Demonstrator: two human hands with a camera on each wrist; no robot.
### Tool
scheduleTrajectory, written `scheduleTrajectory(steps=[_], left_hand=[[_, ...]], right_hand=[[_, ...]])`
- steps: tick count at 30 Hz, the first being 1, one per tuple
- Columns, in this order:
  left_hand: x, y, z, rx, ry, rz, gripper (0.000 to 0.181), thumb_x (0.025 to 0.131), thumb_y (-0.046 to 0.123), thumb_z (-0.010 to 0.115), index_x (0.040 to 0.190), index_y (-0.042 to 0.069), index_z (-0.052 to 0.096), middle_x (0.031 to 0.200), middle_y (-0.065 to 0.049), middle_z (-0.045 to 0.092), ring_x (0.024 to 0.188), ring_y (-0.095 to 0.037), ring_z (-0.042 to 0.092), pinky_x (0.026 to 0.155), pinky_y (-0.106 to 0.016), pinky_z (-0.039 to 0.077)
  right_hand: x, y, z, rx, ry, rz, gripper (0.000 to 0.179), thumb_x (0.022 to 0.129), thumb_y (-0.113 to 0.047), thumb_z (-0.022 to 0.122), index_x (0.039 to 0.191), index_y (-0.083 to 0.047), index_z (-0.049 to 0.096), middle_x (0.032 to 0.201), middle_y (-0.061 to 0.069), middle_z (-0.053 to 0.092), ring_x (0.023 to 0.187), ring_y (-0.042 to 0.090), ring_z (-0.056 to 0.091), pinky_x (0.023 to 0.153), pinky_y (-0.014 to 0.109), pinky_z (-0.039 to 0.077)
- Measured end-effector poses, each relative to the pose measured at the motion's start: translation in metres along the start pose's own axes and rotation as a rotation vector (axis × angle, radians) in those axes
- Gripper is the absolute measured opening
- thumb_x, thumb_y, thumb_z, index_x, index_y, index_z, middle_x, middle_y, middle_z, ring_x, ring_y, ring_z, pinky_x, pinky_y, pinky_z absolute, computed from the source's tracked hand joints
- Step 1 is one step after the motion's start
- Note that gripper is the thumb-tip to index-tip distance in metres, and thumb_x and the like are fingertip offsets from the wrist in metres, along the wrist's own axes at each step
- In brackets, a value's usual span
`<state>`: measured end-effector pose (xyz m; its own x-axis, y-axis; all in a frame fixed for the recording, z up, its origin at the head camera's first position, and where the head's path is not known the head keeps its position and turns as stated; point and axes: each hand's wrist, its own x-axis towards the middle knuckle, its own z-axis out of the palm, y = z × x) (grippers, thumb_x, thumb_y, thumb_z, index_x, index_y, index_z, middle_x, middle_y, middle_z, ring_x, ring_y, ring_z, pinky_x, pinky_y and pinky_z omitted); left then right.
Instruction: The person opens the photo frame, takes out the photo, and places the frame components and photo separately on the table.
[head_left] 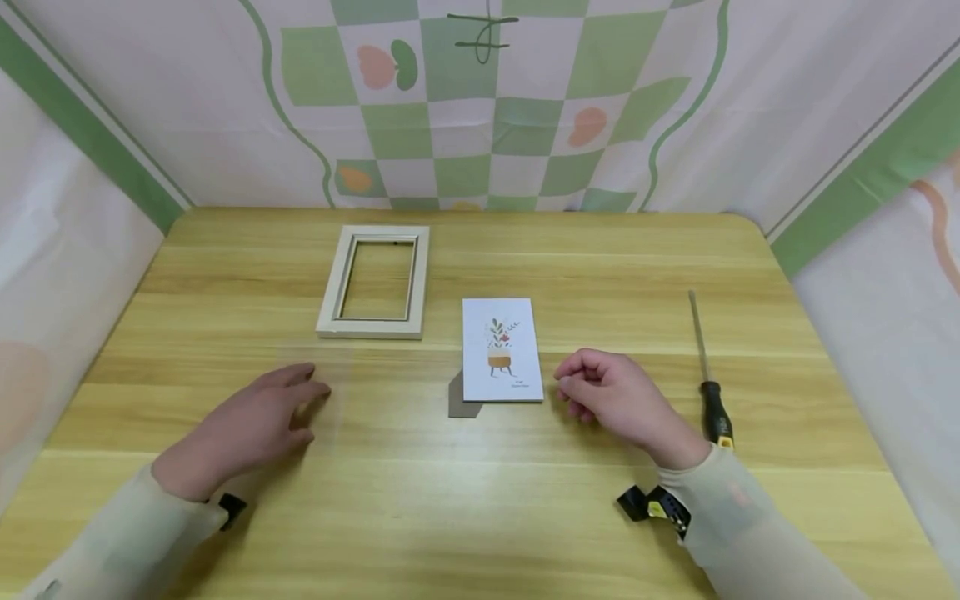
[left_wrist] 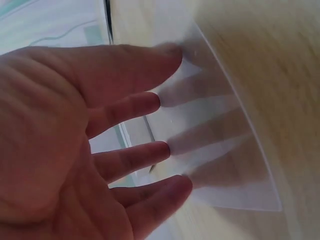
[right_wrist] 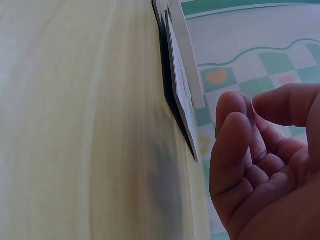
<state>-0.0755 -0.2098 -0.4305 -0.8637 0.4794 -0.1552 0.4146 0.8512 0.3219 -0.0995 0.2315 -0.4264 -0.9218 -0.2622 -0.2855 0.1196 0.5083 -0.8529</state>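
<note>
My left hand (head_left: 243, 425) hovers low over the left of the table, fingers spread and slightly bent. In the left wrist view, its fingertips are right at a clear, transparent sheet (left_wrist: 220, 130) that mirrors them. Between the hands lies a white picture card (head_left: 480, 321) with a potted-plant drawing; a grey-brown flap (head_left: 463, 407) sticks out from under its lower left corner. Just right of the card, my right hand (head_left: 618, 396) has loosely curled fingers with nothing between them. An empty beige picture frame (head_left: 327, 321) lies beyond the left hand.
A screwdriver (head_left: 716, 408) with a black and yellow handle lies at the right, partly behind the right wrist. The wooden table (head_left: 480, 517) ends at the back against a curtain (head_left: 457, 125) with green and white checks.
</note>
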Motion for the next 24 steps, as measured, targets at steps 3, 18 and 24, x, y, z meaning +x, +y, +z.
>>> scheduleTrajectory(steps=[3, 18, 24], left_hand=[[0.0032, -0.0017, 0.0001, -0.007, 0.006, 0.001, 0.050, 0.081, 0.009, 0.081, 0.127, -0.001, 0.064, 0.140, -0.033, 0.047, 0.128, -0.049, 0.045, 0.100, -0.060, 0.039], [0.0068, -0.0019, -0.0008, 0.044, 0.009, -0.043, 0.048, 0.082, 0.013, 0.080, 0.125, 0.000, 0.064, 0.134, -0.036, 0.050, 0.124, -0.051, 0.047, 0.100, -0.062, 0.039], [0.0107, 0.0065, -0.0068, 0.070, 0.017, -0.016, 0.039, 0.091, 0.024, 0.072, 0.121, -0.001, 0.067, 0.129, -0.030, 0.057, 0.124, -0.047, 0.050, 0.102, -0.060, 0.038]], right_hand=[[-0.0002, 0.0010, 0.0000, 0.005, 0.003, 0.004, 0.014, 0.100, -0.013, 0.061, 0.106, -0.002, 0.066, 0.091, 0.013, 0.068, 0.073, 0.029, 0.063, 0.061, 0.038, 0.055], [0.0006, 0.0016, -0.0004, -0.021, 0.011, 0.010, 0.014, 0.100, -0.014, 0.061, 0.106, -0.003, 0.066, 0.089, 0.012, 0.067, 0.071, 0.028, 0.062, 0.060, 0.038, 0.055], [0.0061, -0.0017, -0.0009, -0.116, 0.062, 0.029, 0.014, 0.100, -0.015, 0.059, 0.106, -0.005, 0.067, 0.081, 0.011, 0.065, 0.069, 0.027, 0.062, 0.057, 0.037, 0.052]])
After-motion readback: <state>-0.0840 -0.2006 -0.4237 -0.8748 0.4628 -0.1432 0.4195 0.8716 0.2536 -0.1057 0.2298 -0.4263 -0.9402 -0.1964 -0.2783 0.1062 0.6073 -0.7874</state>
